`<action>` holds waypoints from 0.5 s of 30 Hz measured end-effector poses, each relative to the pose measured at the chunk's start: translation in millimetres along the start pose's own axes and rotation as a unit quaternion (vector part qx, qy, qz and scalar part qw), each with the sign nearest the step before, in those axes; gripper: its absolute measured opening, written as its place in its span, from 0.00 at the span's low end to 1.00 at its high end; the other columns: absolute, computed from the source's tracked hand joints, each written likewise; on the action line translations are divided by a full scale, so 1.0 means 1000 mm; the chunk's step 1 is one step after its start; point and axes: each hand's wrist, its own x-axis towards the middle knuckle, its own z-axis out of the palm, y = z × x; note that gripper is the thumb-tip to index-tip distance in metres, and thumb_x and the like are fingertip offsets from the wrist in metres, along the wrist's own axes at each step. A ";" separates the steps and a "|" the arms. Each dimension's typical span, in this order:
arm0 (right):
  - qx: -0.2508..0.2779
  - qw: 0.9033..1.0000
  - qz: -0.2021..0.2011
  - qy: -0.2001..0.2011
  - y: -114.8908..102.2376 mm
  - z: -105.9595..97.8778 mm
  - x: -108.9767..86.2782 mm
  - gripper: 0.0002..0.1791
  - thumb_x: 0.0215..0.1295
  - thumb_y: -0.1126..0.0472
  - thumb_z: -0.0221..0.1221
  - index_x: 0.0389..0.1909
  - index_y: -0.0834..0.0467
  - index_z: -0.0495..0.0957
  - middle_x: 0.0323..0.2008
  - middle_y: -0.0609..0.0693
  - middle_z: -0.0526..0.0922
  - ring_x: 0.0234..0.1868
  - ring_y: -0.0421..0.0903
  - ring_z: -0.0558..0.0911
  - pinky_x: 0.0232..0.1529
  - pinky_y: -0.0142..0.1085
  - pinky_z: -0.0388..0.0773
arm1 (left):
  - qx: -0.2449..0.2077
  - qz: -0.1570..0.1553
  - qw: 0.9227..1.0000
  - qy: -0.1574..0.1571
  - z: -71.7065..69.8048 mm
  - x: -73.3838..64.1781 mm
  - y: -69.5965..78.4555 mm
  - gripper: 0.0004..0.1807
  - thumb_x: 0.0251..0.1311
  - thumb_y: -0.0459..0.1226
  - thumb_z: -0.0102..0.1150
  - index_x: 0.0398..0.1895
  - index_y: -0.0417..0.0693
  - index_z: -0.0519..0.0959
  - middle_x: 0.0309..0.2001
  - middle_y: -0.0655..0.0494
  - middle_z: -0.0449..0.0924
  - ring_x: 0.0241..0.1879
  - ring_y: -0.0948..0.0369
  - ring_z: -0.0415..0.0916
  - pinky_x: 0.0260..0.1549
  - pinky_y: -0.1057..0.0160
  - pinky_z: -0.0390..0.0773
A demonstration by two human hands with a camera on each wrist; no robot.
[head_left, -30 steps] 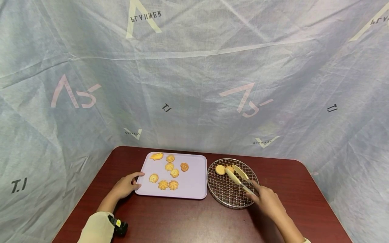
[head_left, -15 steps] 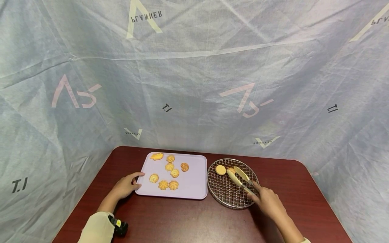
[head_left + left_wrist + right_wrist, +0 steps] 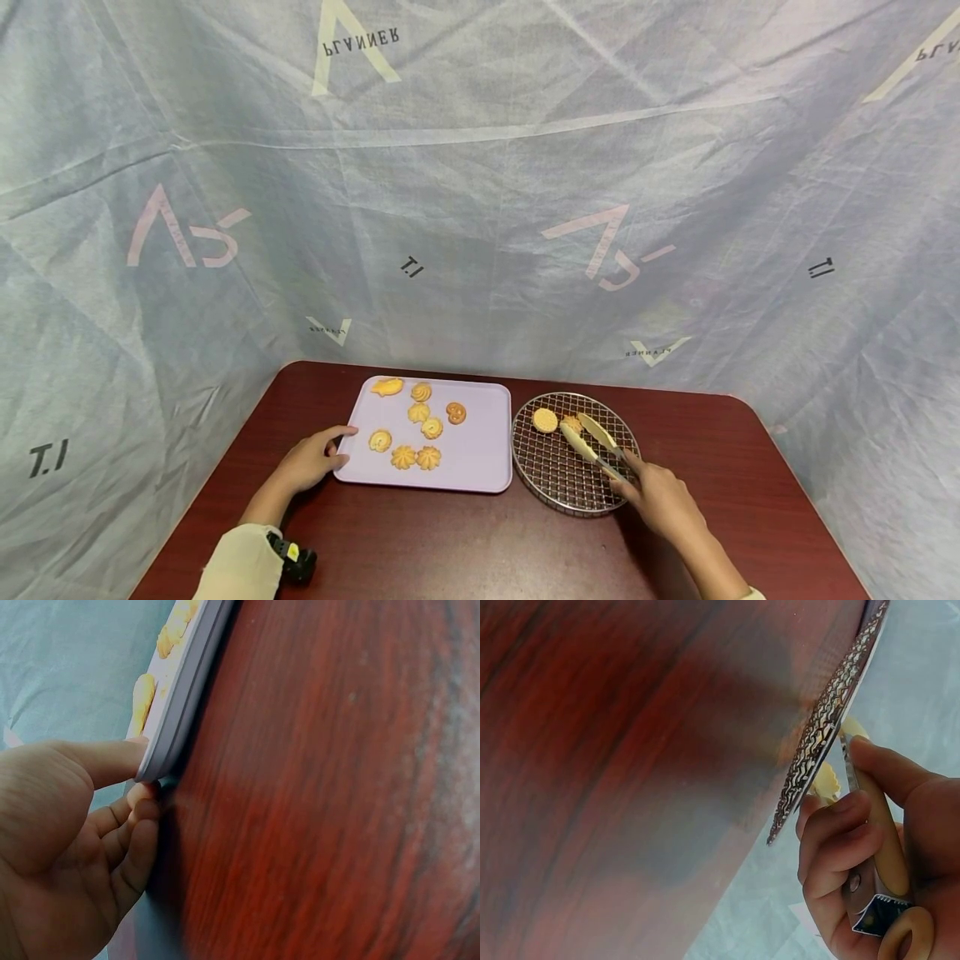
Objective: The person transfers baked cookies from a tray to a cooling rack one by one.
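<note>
On the left in the head view, my left hand (image 3: 307, 460) grips the left edge of a pale lilac tray (image 3: 476, 462). In the left wrist view the thumb (image 3: 116, 761) lies on the tray's rim, with the other fingers curled at its underside. Several cookies, among them a fish-shaped one (image 3: 387, 387) and a pretzel-shaped one (image 3: 455, 412), lie on the tray. My right hand (image 3: 663, 504) holds tongs (image 3: 579, 444) above a round wire rack (image 3: 543, 479). Their spread tips stand at a golden cookie (image 3: 572, 423), partly hidden. A round pale cookie (image 3: 545, 420) lies left of it.
Tray and rack stand side by side, almost touching, on a dark red wooden table (image 3: 465, 550). A grey printed cloth (image 3: 480, 208) hangs behind the table and along its sides. In the right wrist view, a scalloped cookie (image 3: 826, 781) shows near the fingers.
The tongs' tips have shifted slightly right and toward me at the golden cookie. My left hand and the tray have stayed in place.
</note>
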 end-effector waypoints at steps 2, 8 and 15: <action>-0.001 1.000 0.000 0.000 0.000 0.000 0.000 0.35 0.68 0.50 0.66 0.70 0.65 0.72 0.53 0.72 0.82 0.47 0.68 0.84 0.37 0.62 0.79 | 0.000 0.001 1.000 0.000 0.000 0.000 0.000 0.25 0.65 0.31 0.65 0.66 0.44 0.78 0.28 0.54 0.70 0.25 0.57 0.66 0.26 0.61 0.66; 0.000 1.000 0.002 0.002 0.000 -0.002 -0.001 0.36 0.68 0.49 0.67 0.71 0.63 0.72 0.51 0.71 0.83 0.43 0.65 0.85 0.34 0.61 0.78 | 0.003 0.002 1.000 0.001 0.000 0.000 0.000 0.25 0.65 0.31 0.65 0.65 0.43 0.78 0.28 0.54 0.70 0.26 0.57 0.66 0.27 0.60 0.66; -0.006 1.000 -0.003 0.011 0.000 -0.003 -0.002 0.35 0.68 0.49 0.67 0.70 0.62 0.73 0.52 0.71 0.83 0.45 0.68 0.84 0.36 0.62 0.78 | 0.003 0.002 1.000 0.000 -0.001 0.000 0.000 0.25 0.65 0.31 0.65 0.65 0.43 0.78 0.28 0.54 0.70 0.26 0.57 0.66 0.28 0.60 0.66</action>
